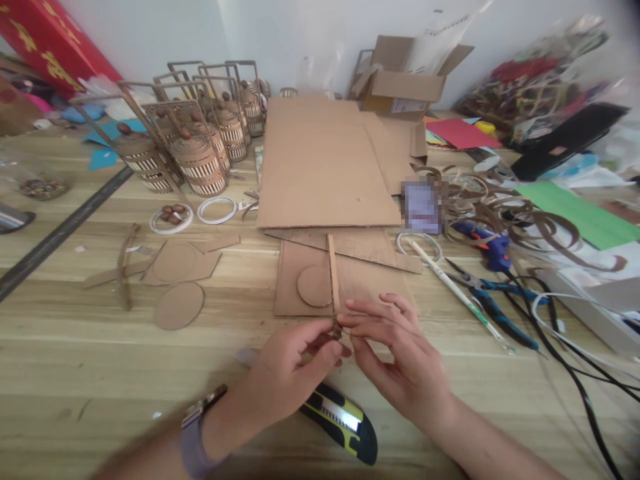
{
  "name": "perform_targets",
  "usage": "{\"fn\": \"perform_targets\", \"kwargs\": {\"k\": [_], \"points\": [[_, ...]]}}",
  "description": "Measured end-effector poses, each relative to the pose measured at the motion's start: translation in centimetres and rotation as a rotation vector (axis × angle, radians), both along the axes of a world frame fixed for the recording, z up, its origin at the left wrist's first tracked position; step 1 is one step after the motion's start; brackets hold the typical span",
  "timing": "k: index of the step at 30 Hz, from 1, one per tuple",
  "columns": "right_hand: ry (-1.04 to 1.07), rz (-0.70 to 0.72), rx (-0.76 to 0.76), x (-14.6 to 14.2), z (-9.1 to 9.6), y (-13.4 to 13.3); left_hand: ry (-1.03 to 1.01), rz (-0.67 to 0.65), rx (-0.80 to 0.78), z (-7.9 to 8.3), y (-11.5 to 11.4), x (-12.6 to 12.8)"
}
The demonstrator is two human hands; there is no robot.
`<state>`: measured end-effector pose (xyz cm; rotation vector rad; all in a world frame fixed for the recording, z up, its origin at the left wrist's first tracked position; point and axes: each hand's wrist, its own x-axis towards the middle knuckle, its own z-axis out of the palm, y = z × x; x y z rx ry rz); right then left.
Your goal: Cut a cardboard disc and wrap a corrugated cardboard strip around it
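A narrow corrugated cardboard strip (333, 273) stands on edge, running away from me over a cardboard sheet (360, 280) that bears a cut cardboard disc (314, 287). My left hand (290, 377) pinches the strip's near end between thumb and forefinger. From the other side my right hand (395, 353) pinches the same end, its other fingers stretched out. A yellow and black utility knife (345, 423) lies on the table just under both hands.
Large cardboard sheets (320, 167) lie ahead, woven lantern-like baskets (195, 150) at back left, cut cardboard shapes (177, 280) and tape rings (216, 209) at left. A blue glue gun (487, 243), blue pliers (493, 303), a white stick (457, 293) and cables (570, 360) crowd the right.
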<state>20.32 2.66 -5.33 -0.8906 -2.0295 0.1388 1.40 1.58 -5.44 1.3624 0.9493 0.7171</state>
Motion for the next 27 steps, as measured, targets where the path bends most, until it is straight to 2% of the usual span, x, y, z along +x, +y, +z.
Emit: {"fn": "perform_targets", "kwargs": {"k": [9,19,27], "points": [[-0.057,0.033,0.037,-0.25,0.06,-0.24,0.030,0.019,0.008,-0.20,0.24,0.09],[0.139,-0.028,-0.237,0.04,-0.34,0.01,-0.010,-0.032,-0.026,-0.08,0.28,0.05],[0.018,0.062,-0.061,-0.31,-0.35,-0.28,-0.080,-0.001,-0.077,-0.16,0.47,0.11]]}}
